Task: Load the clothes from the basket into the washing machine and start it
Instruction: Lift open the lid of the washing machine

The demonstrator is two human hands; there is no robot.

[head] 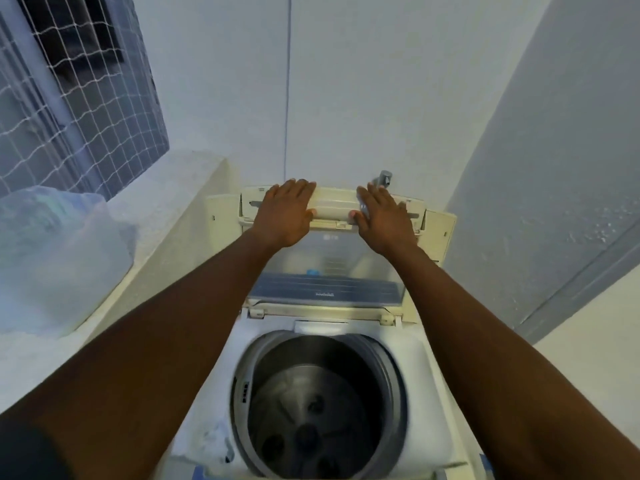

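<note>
Both hands lie flat, fingers spread and clasping nothing, the left hand (pixel 285 213) and right hand (pixel 382 218) pressing the folded lid (pixel 334 206) upright at 12 o'clock. The washing machine (pixel 427 393) stands open, its drum (pixel 318 410) at 6 o'clock empty. Opening seems the step in hand; next comes fetching clothes from the basket, which is out of view.
</note>
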